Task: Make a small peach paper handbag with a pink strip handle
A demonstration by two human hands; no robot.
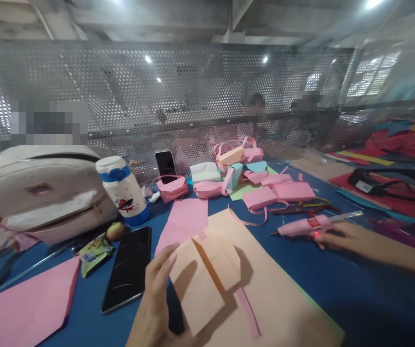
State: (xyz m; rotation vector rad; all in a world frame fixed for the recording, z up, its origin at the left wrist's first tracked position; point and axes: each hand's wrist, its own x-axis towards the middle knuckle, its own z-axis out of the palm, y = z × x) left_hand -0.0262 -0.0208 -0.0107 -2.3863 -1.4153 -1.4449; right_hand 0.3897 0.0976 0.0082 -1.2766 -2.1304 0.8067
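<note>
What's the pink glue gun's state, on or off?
On, apparently: the pink glue gun shows a glowing red light by the fingers of the right hand.

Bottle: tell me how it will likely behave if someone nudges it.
The bottle stands tall on its base, so a push near the lid could well tip it. Its rounded sides suggest it would roll once down. The walls look stiff, but they hide any contents, so I can't judge its weight.

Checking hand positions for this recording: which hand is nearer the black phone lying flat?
Left. The left hand is just right of the black phone, holding the folded peach paper; the right hand is farther right, on the pink glue gun.
</note>
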